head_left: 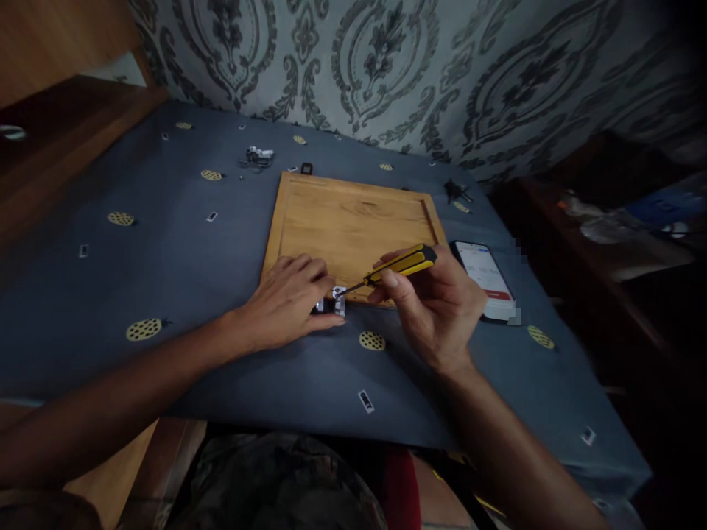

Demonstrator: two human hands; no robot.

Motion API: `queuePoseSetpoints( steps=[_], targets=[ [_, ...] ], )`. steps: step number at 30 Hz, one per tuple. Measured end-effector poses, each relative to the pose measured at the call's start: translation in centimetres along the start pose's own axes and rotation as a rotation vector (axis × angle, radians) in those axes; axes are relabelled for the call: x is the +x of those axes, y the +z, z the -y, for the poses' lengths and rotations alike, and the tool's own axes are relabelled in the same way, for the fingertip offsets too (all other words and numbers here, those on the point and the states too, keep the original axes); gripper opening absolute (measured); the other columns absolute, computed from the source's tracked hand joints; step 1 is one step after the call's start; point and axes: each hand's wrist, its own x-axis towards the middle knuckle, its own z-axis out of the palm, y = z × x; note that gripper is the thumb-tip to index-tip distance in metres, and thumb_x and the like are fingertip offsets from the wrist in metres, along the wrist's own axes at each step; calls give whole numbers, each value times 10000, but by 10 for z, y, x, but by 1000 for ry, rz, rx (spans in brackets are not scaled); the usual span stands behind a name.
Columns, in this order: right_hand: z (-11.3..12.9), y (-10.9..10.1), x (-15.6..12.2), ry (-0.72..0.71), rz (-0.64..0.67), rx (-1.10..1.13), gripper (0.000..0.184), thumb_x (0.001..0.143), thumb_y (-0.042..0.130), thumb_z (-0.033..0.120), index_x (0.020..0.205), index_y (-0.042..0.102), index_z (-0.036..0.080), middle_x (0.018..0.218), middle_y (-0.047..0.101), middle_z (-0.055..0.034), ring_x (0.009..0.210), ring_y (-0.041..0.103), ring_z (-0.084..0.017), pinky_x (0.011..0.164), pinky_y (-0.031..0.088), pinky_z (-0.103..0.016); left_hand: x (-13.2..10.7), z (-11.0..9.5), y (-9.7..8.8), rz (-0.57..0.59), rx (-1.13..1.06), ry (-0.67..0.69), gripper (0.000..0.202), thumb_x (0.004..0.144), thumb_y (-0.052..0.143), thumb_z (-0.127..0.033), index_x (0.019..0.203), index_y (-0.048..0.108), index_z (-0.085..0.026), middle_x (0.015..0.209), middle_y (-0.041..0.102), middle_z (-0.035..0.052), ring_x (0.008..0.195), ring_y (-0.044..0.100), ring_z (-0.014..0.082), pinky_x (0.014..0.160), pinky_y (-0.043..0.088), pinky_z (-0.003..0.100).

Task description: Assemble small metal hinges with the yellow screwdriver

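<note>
Right of centre, the right hand (pixel 442 313) is closed around a yellow-and-black screwdriver (pixel 403 265), its tip at a metal hinge (pixel 339 302) in the middle of the frame. The left hand (pixel 290 298), left of it, is clamped on the hinge at the near edge of a framed wooden panel (pixel 353 221). A smartphone (pixel 483 272) lies to the right; metal hardware (pixel 258 156) sits upper left.

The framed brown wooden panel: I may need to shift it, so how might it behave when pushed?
The panel, wooden and straight-edged, should probably move as one stiff piece. Lying broad and flat on the blue patterned tablecloth, it seems unlikely to tip.
</note>
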Motion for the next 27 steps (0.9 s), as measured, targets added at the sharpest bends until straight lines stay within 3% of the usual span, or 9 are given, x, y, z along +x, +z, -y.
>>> queuePoseSetpoints(
  steps=[5, 13, 21, 27],
  targets=[
    [1, 2, 1, -20, -43, -51, 182, 949, 700, 396, 911, 654, 225, 728, 663, 35, 526, 646, -100, 505, 518, -238, 0, 0, 0, -3, -4, 4, 417, 932, 708, -503, 1140, 691, -142, 1115, 640, 94, 1079, 568, 282, 953, 444, 419],
    [1, 4, 0, -2, -1, 11, 182, 967, 649, 374, 895, 610, 211, 770, 587, 20, 604, 603, -106, 556, 538, -263, -4, 6, 11, -139, 18, 78, 318, 926, 718, -476, 1050, 684, -185, 1048, 654, 75, 1022, 589, 290, 912, 467, 436],
    [4, 1, -2, -51, 56, 41, 108, 978, 634, 320, 965, 632, 213, 837, 616, -1, 678, 631, -115, 605, 548, -262, -3, 7, 14, -132, 23, 82, 307, 942, 688, -492, 1026, 683, -197, 1011, 653, 68, 989, 606, 286, 884, 484, 441],
    [2, 1, -1, -106, 57, -30, 136, 977, 640, 323, 905, 618, 209, 809, 614, -5, 686, 615, -125, 620, 548, -268, -4, 10, 18, -136, 18, 97, 345, 954, 668, -509, 1081, 678, -189, 1048, 662, 73, 1005, 609, 288, 899, 484, 457]
  ],
)
